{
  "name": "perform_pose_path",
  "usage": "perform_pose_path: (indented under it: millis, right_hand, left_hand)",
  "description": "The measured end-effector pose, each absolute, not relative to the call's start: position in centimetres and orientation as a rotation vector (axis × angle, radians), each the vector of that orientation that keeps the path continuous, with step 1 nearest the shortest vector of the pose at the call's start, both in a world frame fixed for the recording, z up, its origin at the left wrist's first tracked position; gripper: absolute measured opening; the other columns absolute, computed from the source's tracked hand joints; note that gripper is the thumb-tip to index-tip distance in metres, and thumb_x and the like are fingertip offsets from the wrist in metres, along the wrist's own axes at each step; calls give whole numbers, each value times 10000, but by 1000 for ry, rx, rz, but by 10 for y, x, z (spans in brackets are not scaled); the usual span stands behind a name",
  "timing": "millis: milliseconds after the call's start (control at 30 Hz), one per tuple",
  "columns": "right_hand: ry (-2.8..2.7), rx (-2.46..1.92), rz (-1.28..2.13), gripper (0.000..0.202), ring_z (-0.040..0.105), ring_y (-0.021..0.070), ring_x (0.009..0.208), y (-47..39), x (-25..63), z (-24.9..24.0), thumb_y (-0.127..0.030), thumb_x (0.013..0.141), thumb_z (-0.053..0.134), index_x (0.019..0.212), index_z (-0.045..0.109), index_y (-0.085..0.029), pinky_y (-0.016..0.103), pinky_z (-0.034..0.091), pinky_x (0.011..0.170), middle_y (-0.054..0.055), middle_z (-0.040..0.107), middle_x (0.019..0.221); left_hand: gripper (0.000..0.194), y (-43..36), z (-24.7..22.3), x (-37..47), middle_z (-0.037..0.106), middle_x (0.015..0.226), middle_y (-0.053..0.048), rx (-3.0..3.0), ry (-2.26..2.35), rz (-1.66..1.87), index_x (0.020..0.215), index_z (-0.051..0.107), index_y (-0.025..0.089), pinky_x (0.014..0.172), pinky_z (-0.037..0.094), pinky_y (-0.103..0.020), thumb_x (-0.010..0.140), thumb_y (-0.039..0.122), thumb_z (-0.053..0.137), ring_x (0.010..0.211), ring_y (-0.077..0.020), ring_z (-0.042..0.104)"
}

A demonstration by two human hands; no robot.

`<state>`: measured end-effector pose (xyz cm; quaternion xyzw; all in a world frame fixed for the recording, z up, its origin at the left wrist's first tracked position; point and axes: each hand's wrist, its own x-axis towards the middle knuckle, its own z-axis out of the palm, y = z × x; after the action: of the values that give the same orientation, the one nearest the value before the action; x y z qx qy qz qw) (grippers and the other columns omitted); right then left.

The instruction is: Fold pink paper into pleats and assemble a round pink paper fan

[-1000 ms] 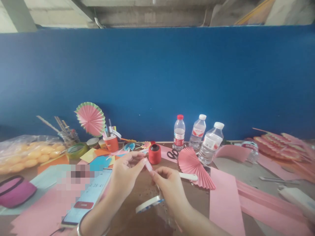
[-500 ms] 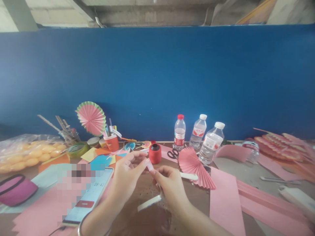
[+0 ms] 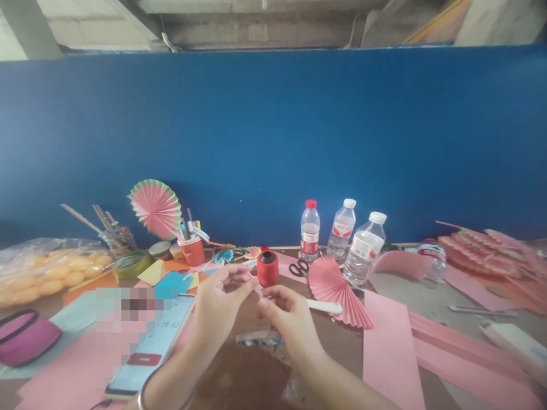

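Observation:
My left hand [image 3: 222,302] pinches a small pale pink piece [image 3: 256,286] between thumb and fingers. From the other side, the thumb and forefinger of my right hand [image 3: 290,319] close on the lower end of the same piece. Below the hands, a shiny clear strip [image 3: 260,339] hangs or lies over the brown table [image 3: 239,376]; its upper end is unclear. Just behind the fingers stands a red round object with a dark top [image 3: 268,269]. Right of my right hand are a white handle [image 3: 325,306] and a folded pink paper fan [image 3: 337,293].
Black scissors [image 3: 299,269] and several bottles [image 3: 310,233] stand or lie behind. Pink sheets [image 3: 388,341] cover the right side. At left are a phone [image 3: 149,353], a pen cup [image 3: 192,250], a purple pouch [image 3: 28,337] and a bag of yellow balls [image 3: 51,270].
The strip below my hands has turned from slanted to nearly level. My fingers have shifted slightly on the small piece, and the whole view has moved a little.

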<state>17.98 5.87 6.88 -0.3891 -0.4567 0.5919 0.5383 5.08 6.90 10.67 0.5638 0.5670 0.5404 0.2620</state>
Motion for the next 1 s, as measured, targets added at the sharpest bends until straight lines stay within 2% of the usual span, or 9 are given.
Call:
perform_pose_path:
  millis: [100,167,333,467,567,667,767,1000]
  right_hand:
    - [-1121,-916,1414,360,443,84,483,55,178,70,-178,585,709,882,505,-193,191,330,492,-82,533,533]
    - [-1185,-923,1396,405,421,80,476,53,177,69,-139,551,716,877,487,-209,196,323,498,-93,535,540]
    - [-1369,-1009,1234,179,463,101,536,54,172,62,-90,551,655,684,577,-181,212,343,518,-40,573,596]
    - [-1204,-967,1395,185,527,120,563,58,171,60,-105,617,570,790,562,-168,221,382,547,-29,597,602]
    - [-1157,-1011,1452,129,528,124,569,60,173,60,-107,607,540,724,574,-150,218,375,548,-12,605,595]
    - [-1133,-1003,1495,93,467,99,500,62,174,59,-115,621,482,622,570,-146,202,335,510,-10,583,548]
    - [-1044,-963,1529,101,359,77,433,62,174,57,-153,652,469,558,508,-160,194,266,454,-39,480,476]
    - [-1101,-983,1492,295,295,72,438,62,172,55,-347,719,560,526,411,-181,207,226,451,-68,361,470]
  left_hand:
    - [213,72,110,45,681,744,-9,1504,1540,1533,850,623,180,638,530,-254,678,296,673,681,-163,652]
    - [218,73,113,42,681,735,-10,1497,1560,1564,849,621,179,613,526,-242,675,300,676,673,-162,650]
    - [208,74,119,36,683,735,-1,1578,1620,1581,861,619,189,617,505,-223,684,287,669,665,-150,644]
    - [201,73,120,33,681,747,6,1643,1642,1571,872,616,202,635,501,-228,692,276,663,673,-149,639]
    - [194,73,120,33,681,758,4,1669,1628,1547,873,611,206,650,504,-233,699,277,661,693,-153,640]
    - [182,72,120,36,682,754,6,1663,1587,1553,860,609,207,659,507,-231,697,265,666,708,-154,644]
    - [183,71,120,39,682,757,7,1641,1569,1538,859,613,208,656,512,-234,695,268,667,691,-152,647]
    - [217,69,117,41,685,774,-15,1610,1511,1554,886,607,192,611,532,-244,695,275,670,662,-157,655]
